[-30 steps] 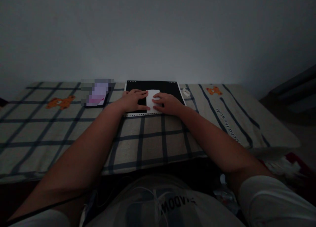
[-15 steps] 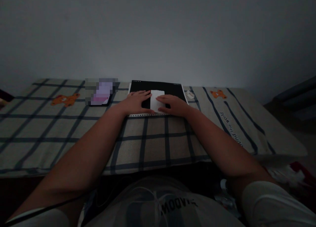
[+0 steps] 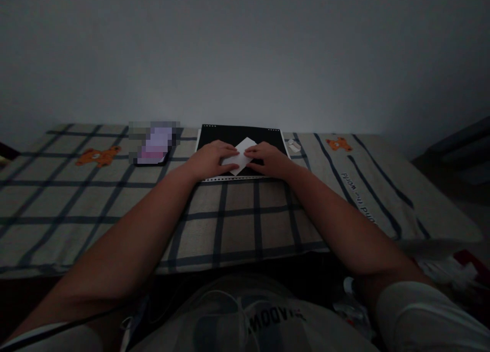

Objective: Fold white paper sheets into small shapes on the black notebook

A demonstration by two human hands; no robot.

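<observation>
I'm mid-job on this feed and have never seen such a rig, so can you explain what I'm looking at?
There is no machine here: these are a person's bare hands, seen by one camera worn on the head, looking forward and down. The left hand and right hand touch a small white paper from either side, thumbs apart from the fingers. It is turned slantwise over a black sheet; whether it is gripped or just pressed is hard to tell. Beneath is a checked cloth. Left of the sheet lies a phone-like device, partly pixelated; to the right, a small pale scrap.
</observation>
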